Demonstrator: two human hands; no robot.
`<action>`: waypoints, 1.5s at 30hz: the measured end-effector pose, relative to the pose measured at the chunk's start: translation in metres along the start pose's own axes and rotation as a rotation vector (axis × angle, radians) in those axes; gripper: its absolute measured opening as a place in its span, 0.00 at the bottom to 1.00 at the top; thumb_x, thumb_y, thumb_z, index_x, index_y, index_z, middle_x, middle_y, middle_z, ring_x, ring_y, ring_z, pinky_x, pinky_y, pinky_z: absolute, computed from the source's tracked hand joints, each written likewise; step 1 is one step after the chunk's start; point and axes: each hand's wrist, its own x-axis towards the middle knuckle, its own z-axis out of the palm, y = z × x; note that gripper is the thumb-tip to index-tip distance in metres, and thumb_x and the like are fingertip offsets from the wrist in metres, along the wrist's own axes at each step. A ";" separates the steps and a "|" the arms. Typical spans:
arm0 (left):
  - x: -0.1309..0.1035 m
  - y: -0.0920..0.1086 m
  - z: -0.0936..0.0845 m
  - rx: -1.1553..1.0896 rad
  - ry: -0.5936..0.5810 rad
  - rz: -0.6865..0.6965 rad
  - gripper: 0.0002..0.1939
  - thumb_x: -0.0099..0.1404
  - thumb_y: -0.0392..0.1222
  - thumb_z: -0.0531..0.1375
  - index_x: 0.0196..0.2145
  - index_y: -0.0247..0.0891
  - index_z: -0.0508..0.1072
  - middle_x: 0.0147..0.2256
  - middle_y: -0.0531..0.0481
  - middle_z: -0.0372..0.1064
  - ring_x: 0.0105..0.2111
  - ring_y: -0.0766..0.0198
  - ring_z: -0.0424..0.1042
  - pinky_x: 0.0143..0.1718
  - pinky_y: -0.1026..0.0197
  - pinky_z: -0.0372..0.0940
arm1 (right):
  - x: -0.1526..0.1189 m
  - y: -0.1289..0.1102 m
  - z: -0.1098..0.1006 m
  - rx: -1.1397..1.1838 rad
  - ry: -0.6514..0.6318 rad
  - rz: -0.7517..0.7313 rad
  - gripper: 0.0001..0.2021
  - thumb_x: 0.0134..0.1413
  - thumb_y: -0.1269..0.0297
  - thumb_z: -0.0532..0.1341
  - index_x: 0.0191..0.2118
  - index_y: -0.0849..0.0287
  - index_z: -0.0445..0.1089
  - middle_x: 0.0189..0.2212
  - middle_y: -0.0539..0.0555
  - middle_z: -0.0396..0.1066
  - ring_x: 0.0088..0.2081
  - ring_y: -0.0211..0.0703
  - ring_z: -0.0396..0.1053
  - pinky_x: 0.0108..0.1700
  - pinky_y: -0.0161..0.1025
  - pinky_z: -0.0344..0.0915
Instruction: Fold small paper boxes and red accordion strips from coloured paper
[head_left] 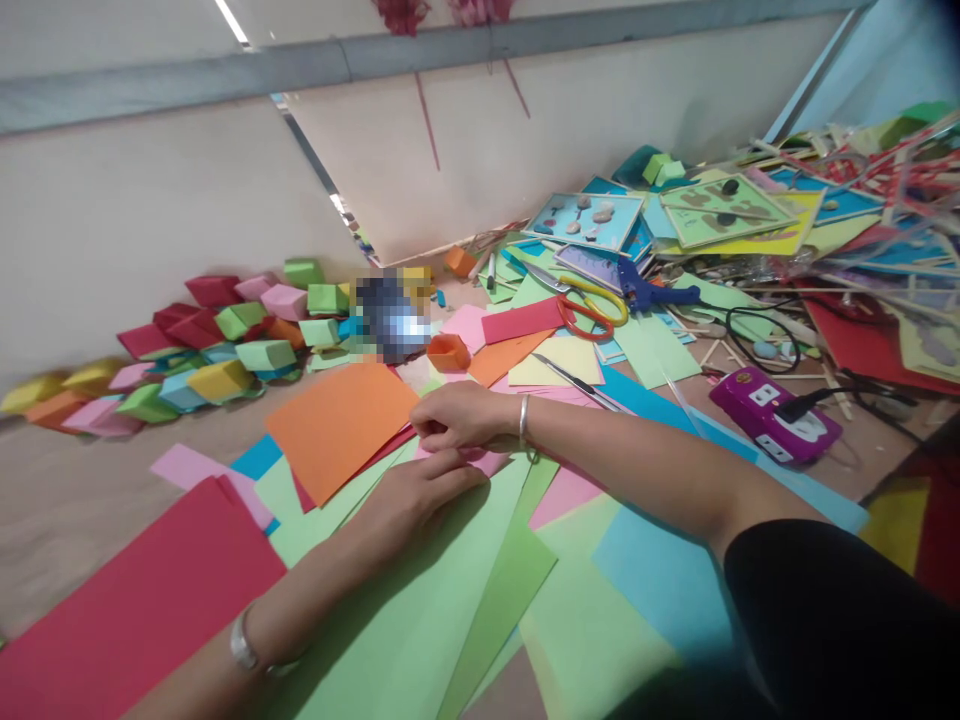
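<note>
Pink paper (493, 463) | at left hand (412, 497), right hand (466, 415) | fingers (456, 483) bent, grip not discernible

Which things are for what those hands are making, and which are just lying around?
Seem part of the job now:
the left hand and right hand;
the pink paper at their fingers;
the light green paper underneath.

Seem just lying about:
the scissors;
the blue glue gun;
the purple power strip;
the framed pictures;
the coloured paper boxes.
</note>
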 end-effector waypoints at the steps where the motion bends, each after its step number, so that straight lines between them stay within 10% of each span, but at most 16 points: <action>1: 0.001 0.000 0.000 0.007 -0.015 0.016 0.14 0.70 0.34 0.51 0.42 0.40 0.77 0.39 0.45 0.76 0.33 0.64 0.75 0.33 0.65 0.69 | 0.000 0.000 0.000 0.000 0.001 0.001 0.07 0.54 0.71 0.58 0.26 0.59 0.61 0.27 0.47 0.66 0.28 0.35 0.57 0.27 0.36 0.46; 19: 0.012 0.010 -0.001 0.163 -0.110 -0.006 0.19 0.73 0.41 0.47 0.53 0.45 0.73 0.38 0.46 0.75 0.32 0.63 0.73 0.28 0.66 0.66 | 0.002 0.003 0.001 -0.009 -0.004 -0.002 0.08 0.53 0.71 0.60 0.26 0.59 0.60 0.26 0.48 0.65 0.27 0.35 0.57 0.27 0.37 0.46; 29: 0.032 0.037 -0.007 0.502 -0.486 -0.218 0.28 0.67 0.33 0.50 0.61 0.57 0.64 0.36 0.49 0.68 0.23 0.63 0.66 0.18 0.65 0.47 | 0.002 0.005 0.003 -0.029 0.008 -0.015 0.06 0.51 0.72 0.61 0.28 0.59 0.62 0.27 0.46 0.66 0.28 0.34 0.57 0.27 0.36 0.45; 37: 0.008 0.047 0.009 0.527 -0.364 -0.329 0.28 0.66 0.29 0.47 0.61 0.47 0.63 0.34 0.48 0.67 0.29 0.59 0.68 0.23 0.63 0.56 | 0.000 0.000 0.001 -0.063 0.006 -0.028 0.07 0.56 0.69 0.58 0.28 0.59 0.62 0.29 0.48 0.68 0.29 0.35 0.59 0.27 0.36 0.46; 45: 0.014 0.073 0.009 0.522 -0.312 -0.299 0.30 0.66 0.61 0.55 0.55 0.35 0.69 0.40 0.40 0.69 0.35 0.52 0.71 0.28 0.57 0.65 | -0.001 -0.025 0.001 -0.227 -0.015 0.169 0.05 0.56 0.70 0.56 0.33 0.60 0.69 0.33 0.55 0.73 0.29 0.40 0.62 0.27 0.38 0.45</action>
